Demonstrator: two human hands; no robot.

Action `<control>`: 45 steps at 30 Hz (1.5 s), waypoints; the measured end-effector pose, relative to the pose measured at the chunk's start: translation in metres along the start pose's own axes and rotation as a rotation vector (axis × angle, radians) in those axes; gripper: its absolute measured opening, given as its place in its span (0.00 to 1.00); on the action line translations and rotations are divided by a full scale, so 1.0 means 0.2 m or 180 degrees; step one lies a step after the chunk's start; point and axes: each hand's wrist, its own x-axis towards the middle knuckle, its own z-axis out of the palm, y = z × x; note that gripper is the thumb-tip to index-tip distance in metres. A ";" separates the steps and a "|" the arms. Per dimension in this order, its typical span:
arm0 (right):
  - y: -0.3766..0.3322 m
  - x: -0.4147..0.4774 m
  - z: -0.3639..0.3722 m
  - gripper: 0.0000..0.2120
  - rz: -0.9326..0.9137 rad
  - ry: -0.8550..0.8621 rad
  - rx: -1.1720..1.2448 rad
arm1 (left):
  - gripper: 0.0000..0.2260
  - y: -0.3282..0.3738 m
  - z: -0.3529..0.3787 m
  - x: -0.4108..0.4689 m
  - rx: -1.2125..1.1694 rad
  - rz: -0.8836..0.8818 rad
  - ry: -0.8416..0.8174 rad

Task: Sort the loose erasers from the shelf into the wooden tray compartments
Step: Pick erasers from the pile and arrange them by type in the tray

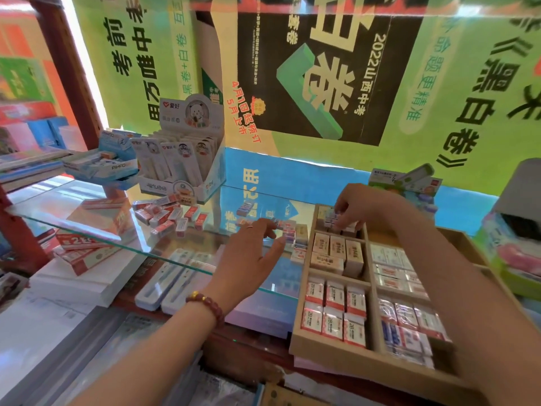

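Note:
A wooden tray [301, 291] with several compartments full of boxed erasers stands at the right on the glass shelf [96, 230]. My right hand [363, 205] is over the tray's far left compartment, its curled fingers pinching a small eraser [336, 222] there. My left hand [251, 256] reaches across the shelf with fingers spread, fingertips touching a small cluster of loose erasers [292, 232] just left of the tray. A second heap of red-and-white loose erasers [169, 215] lies further left on the glass.
A white display box of pens [181, 159] and a blue-white box [102, 162] stand at the shelf's back left. Red-and-white packs [85, 247] lie below the glass. Boxes [407, 183] stand behind the tray, and a green bin [515, 259] is at the far right.

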 end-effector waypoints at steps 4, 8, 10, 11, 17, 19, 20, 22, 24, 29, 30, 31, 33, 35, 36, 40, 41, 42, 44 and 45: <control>0.01 0.00 0.01 0.15 -0.0106 -0.0012 -0.0113 | 0.13 0.04 0.06 0.02 0.0087 0.0137 0.0058; 0.01 -0.01 0.05 0.15 -0.0232 -0.0051 -0.0115 | 0.12 0.07 0.09 0.04 0.0038 0.0044 0.0062; 0.01 -0.02 0.05 0.14 -0.0315 -0.0034 -0.0258 | 0.12 0.07 0.10 0.04 0.0018 0.0021 0.0069; 0.00 -0.03 0.05 0.14 -0.0328 -0.0072 -0.0340 | 0.12 0.08 0.11 0.05 0.0015 0.0002 0.0068; 0.03 -0.06 0.01 0.15 -0.0291 -0.0150 -0.0404 | 0.09 0.09 0.14 0.07 0.0063 0.0016 0.0088; 0.07 -0.08 -0.02 0.11 -0.0240 0.0057 -0.0413 | 0.10 0.09 0.15 0.10 0.0113 0.0038 0.0062; 0.09 -0.10 -0.03 0.09 -0.0163 0.0122 -0.0419 | 0.12 0.09 0.16 0.12 0.0123 0.0048 0.0016; 0.12 -0.12 -0.04 0.08 -0.0033 0.0098 -0.0414 | 0.18 0.11 0.18 0.18 0.0093 0.0063 -0.0151; 0.12 -0.12 -0.01 0.09 0.0029 -0.0108 -0.0348 | 0.25 0.14 0.21 0.23 0.0141 0.0117 -0.0359; 0.06 -0.09 0.07 0.13 -0.0044 -0.0403 -0.0525 | 0.21 0.19 0.30 0.30 0.0608 0.0024 -0.0769; 0.06 -0.08 0.07 0.14 -0.0055 -0.0393 -0.0524 | 0.21 0.19 0.32 0.31 0.0548 -0.0020 -0.0710; 0.05 -0.08 0.07 0.16 -0.0042 -0.0388 -0.0502 | 0.21 0.19 0.33 0.31 0.0493 -0.0055 -0.0616; 0.07 -0.08 0.07 0.16 0.0009 -0.0371 -0.0369 | 0.20 0.18 0.35 0.31 0.0442 -0.0095 -0.0491; 0.07 -0.08 0.07 0.16 0.0045 -0.0335 -0.0257 | 0.17 0.18 0.36 0.30 0.0479 -0.0132 -0.0438; 0.08 -0.08 0.07 0.16 0.0070 -0.0314 -0.0243 | 0.16 0.18 0.36 0.30 0.0485 -0.0144 -0.0378; 0.10 -0.05 0.06 0.09 0.0226 0.0269 -0.0220 | 0.17 0.12 0.31 0.30 0.0191 -0.0183 -0.0036; 0.10 -0.05 0.05 0.08 0.0218 0.0492 -0.0161 | 0.16 0.08 0.28 0.30 0.0058 -0.0226 0.0009; 0.10 -0.05 0.04 0.09 0.0160 0.0652 -0.0062 | 0.13 0.04 0.25 0.30 -0.0041 -0.0288 0.0026; 0.09 -0.05 0.03 0.08 0.0005 0.0778 0.0130 | 0.07 -0.03 0.20 0.28 -0.0124 -0.0408 -0.0060; 0.08 -0.05 0.03 0.07 -0.0052 0.0786 0.0187 | 0.08 -0.06 0.18 0.26 -0.0130 -0.0410 -0.0134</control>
